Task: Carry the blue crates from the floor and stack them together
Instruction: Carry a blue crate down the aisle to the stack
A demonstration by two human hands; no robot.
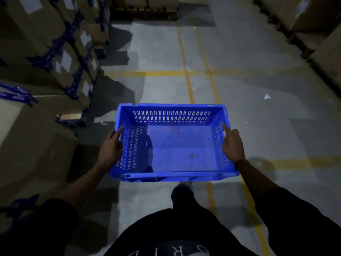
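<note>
Both hands grip one empty blue crate [171, 145] above the floor [258, 126]. The left hand [110, 146] clasps its left wall. The right hand [233, 145] clasps its right wall.

The person is wearing a black top [177, 235] with pale capital letters printed across the chest, only partly showing at the bottom edge. Black sleeves are ending below the elbows, leaving the forearms bare. Dark trousers [181, 198] are covering the one leg showing.

Crate [171, 145] between hands, above floor [258, 126]; boxes [46, 52] left.
</note>
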